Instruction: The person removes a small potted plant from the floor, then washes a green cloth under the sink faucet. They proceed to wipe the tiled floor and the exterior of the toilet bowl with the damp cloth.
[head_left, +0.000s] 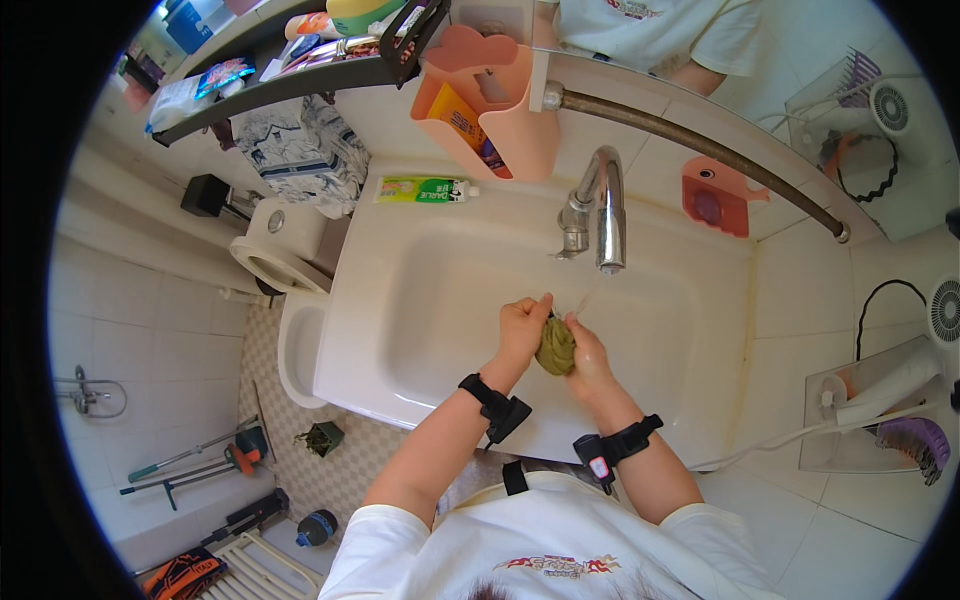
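Observation:
Over the white washbasin (450, 315), my left hand (521, 326) and my right hand (589, 352) grip a bunched olive-green cloth (556, 349) between them. Its exact form is hidden by the fingers, and something small and dark shows at its top edge near my left thumb. A chrome faucet (611, 225) stands beyond my hands, its spout pointing down into the basin. A thin, faint trail that looks like water runs from below the spout towards my right thumb.
A Darlie toothpaste tube (421, 190) lies on the basin's back left rim. Pink holder (517, 135) and pink soap dish (716, 199) are on the wall. A metal rail (697, 142) crosses above the faucet. A toilet (304, 345) stands left; a clear box (862, 412) hangs right.

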